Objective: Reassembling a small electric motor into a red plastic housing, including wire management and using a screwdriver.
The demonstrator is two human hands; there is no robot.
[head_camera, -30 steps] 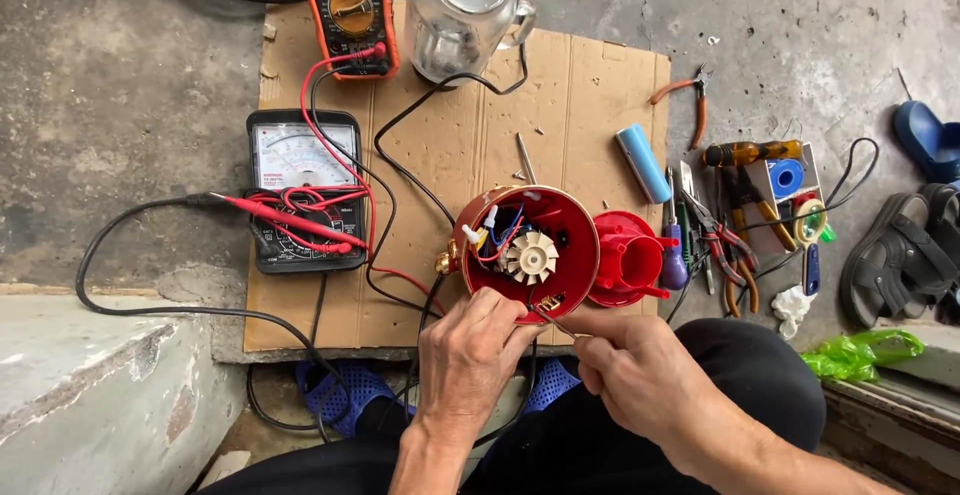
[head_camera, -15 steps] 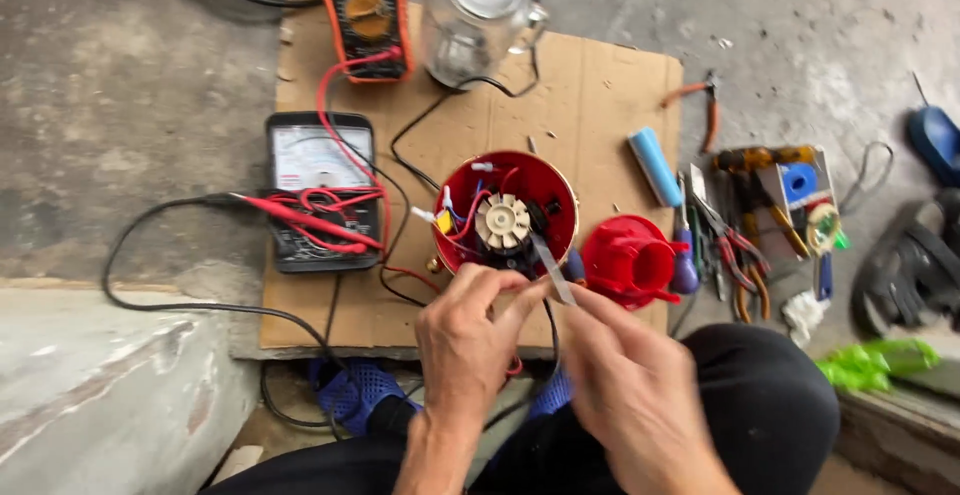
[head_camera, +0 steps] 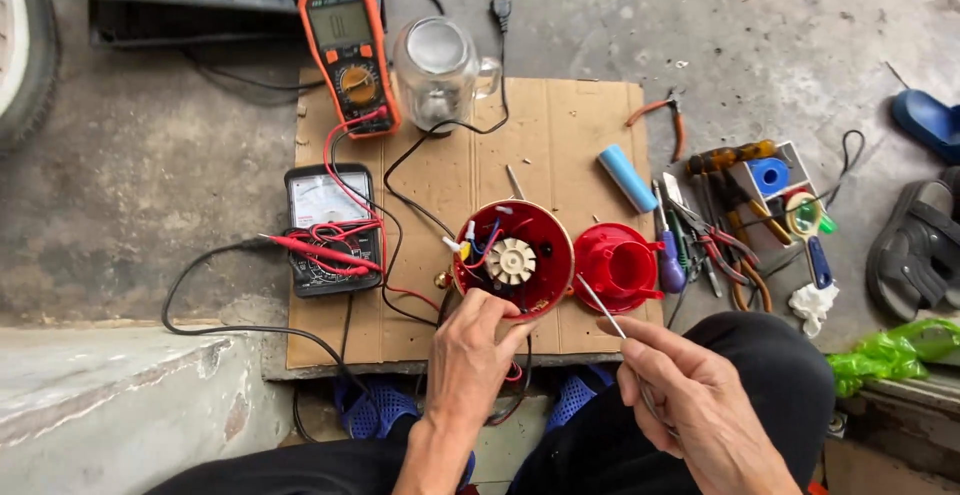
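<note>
Looking down from my head camera, I see a red round motor housing [head_camera: 513,262] lying open on a sheet of brown cardboard [head_camera: 560,145], its white toothed coupling and coloured wires exposed. My left hand [head_camera: 470,355] sits at the housing's near edge, fingers curled and touching its rim, gripping it from below. My right hand [head_camera: 690,395] is just to the right and nearer to me, closed around a thin metal tool [head_camera: 600,307] (it looks like tweezers or a slim probe) whose tip points up toward the housing's right edge, close to it; I cannot tell whether it touches.

Just beside the housing on its right lies a red plastic cover [head_camera: 618,265]. To the left on the cardboard is a black analogue meter [head_camera: 328,225] with red probes [head_camera: 320,252] across it, and above that an orange digital multimeter [head_camera: 350,55]. A clear glass jar [head_camera: 437,70] stands at the cardboard's far edge. A blue cylinder [head_camera: 628,178] lies right of centre, and a heap of hand tools [head_camera: 730,225] rests on the concrete floor further right.
</note>
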